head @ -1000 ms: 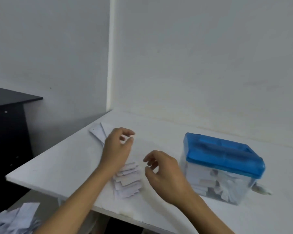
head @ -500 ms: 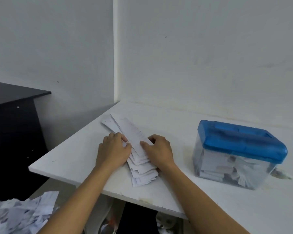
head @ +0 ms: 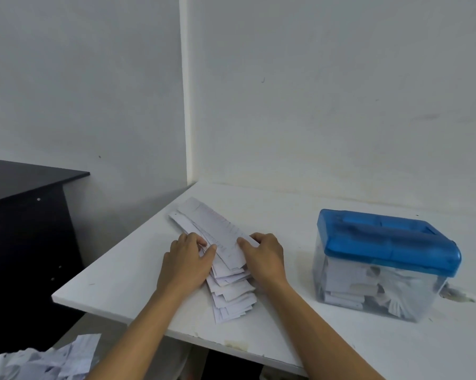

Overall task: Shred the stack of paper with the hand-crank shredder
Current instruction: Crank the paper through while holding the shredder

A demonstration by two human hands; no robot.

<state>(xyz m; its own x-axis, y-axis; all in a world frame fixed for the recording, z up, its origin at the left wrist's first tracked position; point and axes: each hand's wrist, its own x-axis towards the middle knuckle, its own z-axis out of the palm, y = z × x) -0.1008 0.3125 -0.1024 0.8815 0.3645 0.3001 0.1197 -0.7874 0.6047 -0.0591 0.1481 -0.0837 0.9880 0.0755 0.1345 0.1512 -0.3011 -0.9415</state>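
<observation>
Your stack of paper (head: 232, 286) lies on the white table (head: 116, 272) near its front left edge, well apart from the shredder (head: 382, 270) on the right. It is a loose, fanned pile of long narrow strips, thin and flat, faintly printed, with the ends staggered towards you. Your left hand (head: 186, 263) and right hand (head: 264, 257) sit on either side of it. Both have their fingers curled in on the edges of the top strip (head: 220, 234), and your left thumb lies on its face. Whether that strip has lifted off the pile, you cannot tell from here.

Judging by the scene, you are partway through: the shredder's clear plastic bin (head: 368, 292) already holds a good heap of white cuttings, yet most of the stack looks untouched. Nothing is in the slot of the glossy blue lid (head: 390, 239). The small pale crank (head: 457, 293) pokes out low at the shredder's right end.

A black cabinet (head: 25, 220) stands to the left, with crumpled paper scraps (head: 42, 360) below the table.
</observation>
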